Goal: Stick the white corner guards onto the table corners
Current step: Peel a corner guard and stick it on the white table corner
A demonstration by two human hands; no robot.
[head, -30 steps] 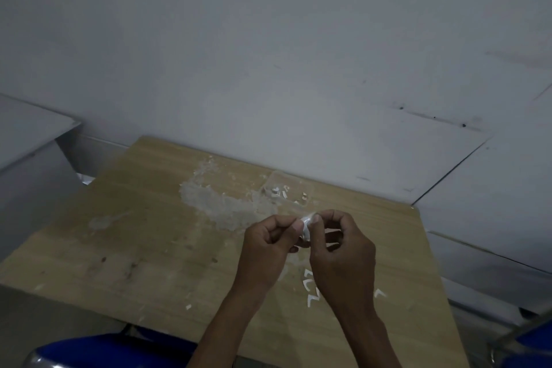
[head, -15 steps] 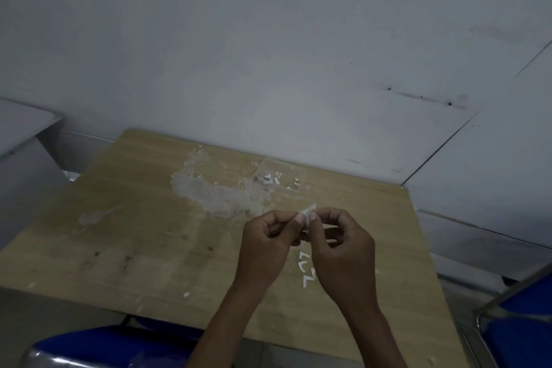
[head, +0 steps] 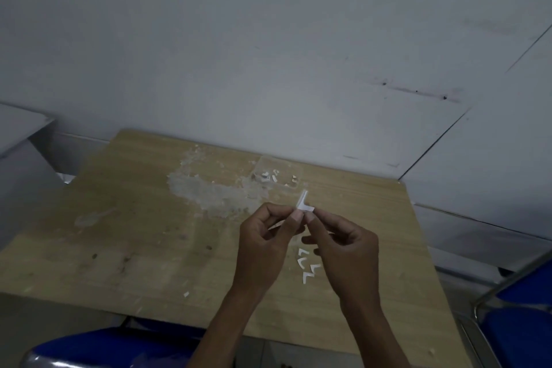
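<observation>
Against the pale wall (head: 268,54) stands the wooden bench (head: 125,233), and everything else I place by it. Off its near edge sits a blue chair (head: 104,346), and a second blue chair (head: 522,323) stands past its right side. Across the far middle of the bench spreads a whitish scraped patch (head: 209,191) (dried glue or worn surface, I cannot tell which). Just right of that patch, near the bench's far edge, sits a small clear box (head: 279,172) with a few white bits inside.

Above the bench's middle right, my left hand (head: 263,251) and my right hand (head: 346,254) meet. Both have their fingers curled, thumb and forefinger tips pressed on a white corner guard (head: 304,205), which sticks up from the pinch in an angled shape, held clear of the bench. My other fingers are tucked loosely toward the palms.

On the bench below my hands lie several small L-shaped white strips (head: 306,266), close together. One tiny white scrap (head: 186,294) lies alone nearer the bench's near edge.
</observation>
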